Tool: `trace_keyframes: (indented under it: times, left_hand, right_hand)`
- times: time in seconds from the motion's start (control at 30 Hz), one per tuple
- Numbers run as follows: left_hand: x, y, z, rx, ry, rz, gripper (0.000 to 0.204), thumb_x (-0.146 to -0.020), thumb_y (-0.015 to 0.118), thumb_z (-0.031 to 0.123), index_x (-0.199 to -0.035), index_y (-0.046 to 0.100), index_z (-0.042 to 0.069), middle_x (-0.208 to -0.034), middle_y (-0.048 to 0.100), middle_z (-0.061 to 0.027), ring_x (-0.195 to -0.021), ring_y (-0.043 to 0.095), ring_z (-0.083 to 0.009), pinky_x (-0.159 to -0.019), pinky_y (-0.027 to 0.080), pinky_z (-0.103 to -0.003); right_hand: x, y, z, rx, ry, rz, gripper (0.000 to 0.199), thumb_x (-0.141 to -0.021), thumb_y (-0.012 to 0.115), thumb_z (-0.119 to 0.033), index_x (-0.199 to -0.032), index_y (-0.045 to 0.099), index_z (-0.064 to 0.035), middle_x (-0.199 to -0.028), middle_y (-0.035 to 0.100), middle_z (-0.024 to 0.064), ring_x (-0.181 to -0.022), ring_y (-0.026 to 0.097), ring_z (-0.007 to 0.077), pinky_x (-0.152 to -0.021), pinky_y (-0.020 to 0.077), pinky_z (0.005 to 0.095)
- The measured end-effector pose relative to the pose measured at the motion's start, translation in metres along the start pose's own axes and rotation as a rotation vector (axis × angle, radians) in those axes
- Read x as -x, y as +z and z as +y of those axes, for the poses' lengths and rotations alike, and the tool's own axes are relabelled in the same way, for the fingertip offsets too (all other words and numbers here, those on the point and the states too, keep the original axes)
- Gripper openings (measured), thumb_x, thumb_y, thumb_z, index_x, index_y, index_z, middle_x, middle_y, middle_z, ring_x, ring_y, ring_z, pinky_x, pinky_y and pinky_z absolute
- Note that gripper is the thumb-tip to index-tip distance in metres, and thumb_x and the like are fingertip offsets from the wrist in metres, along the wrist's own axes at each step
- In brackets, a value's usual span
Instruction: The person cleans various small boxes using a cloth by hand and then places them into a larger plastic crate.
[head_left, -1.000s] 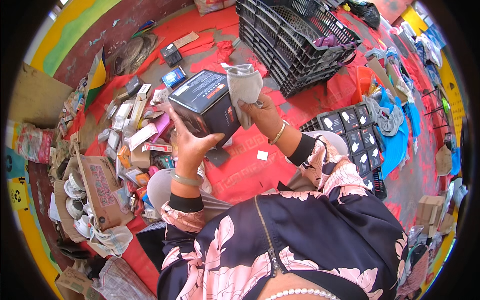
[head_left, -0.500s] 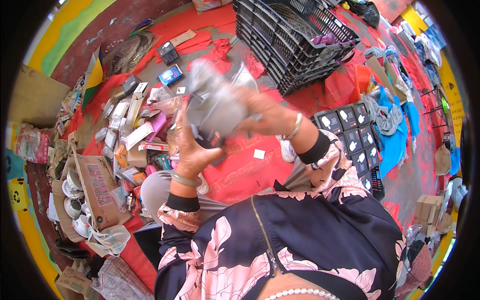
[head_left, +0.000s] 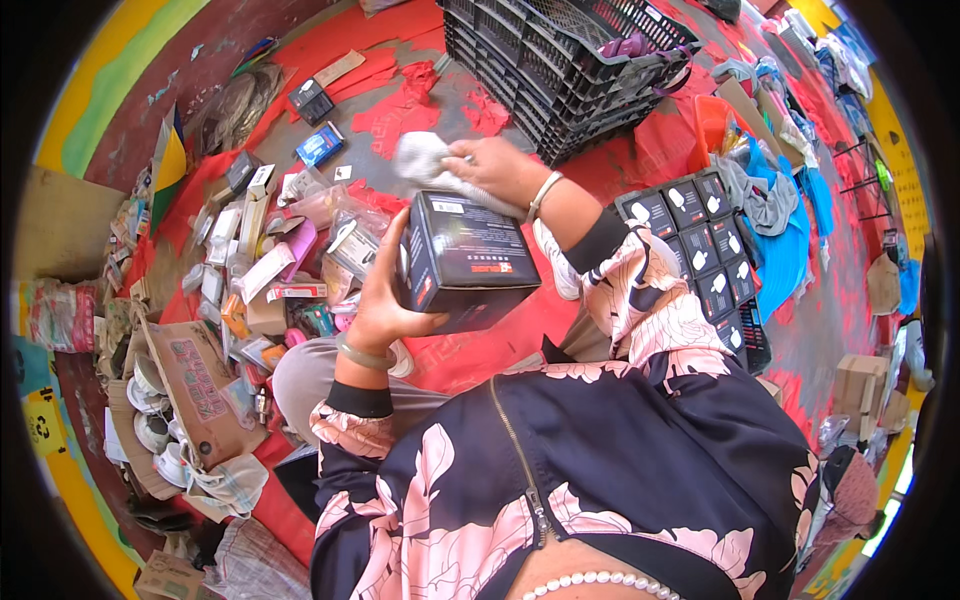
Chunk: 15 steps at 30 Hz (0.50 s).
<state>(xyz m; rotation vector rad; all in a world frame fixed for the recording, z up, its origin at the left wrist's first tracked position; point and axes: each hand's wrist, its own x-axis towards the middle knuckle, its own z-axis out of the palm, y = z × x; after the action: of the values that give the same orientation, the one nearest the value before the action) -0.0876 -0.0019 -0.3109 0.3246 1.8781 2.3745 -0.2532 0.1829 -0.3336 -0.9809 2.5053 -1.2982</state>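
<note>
Grips glossy, sharp-edged black carton [head_left: 470, 245] by its left side in left hand [head_left: 376, 306], with thumb along near edge, above patterned red sheeting [head_left: 460, 358]. Pinches soft, rumpled off-white cloth [head_left: 424, 156] in right hand [head_left: 502, 172], with fingers curled onto folds, at carton's far edge.

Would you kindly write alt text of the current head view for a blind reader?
A person's left hand grips a black box while the right hand holds a pale cloth near its far edge. Nearby are stacked black crates, small black boxes in rows and piled packages.
</note>
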Motion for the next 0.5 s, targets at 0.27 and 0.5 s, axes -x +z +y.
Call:
trace_keyframes:
  times: [0.27,0.5]
  left_hand:
    - [0.016,-0.029,-0.002,0.172,0.044,0.159,0.112,-0.05,0.079,0.017,-0.144,0.02,0.003,-0.135,0.041,-0.014,-0.121,0.046,-0.0275,-0.101,0.038,-0.039]
    - [0.011,-0.024,-0.002,0.234,0.008,0.221,0.109,-0.052,0.079,0.018,-0.143,0.022,0.001,-0.13,0.047,-0.0131,-0.115,0.05,-0.0236,-0.099,0.04,-0.035]
  right_hand:
    - [0.006,-0.057,-0.018,-0.711,0.121,0.249,0.023,-0.089,0.055,-0.013,-0.108,0.061,-0.0014,-0.088,0.066,0.0079,-0.076,0.062,0.0102,-0.066,0.0496,0.0234]
    - [0.012,-0.006,-0.055,-0.47,-0.248,0.005,0.023,-0.088,0.057,-0.01,-0.108,0.062,-0.0001,-0.103,0.065,0.0106,-0.095,0.059,0.0151,-0.085,0.0461,0.0287]
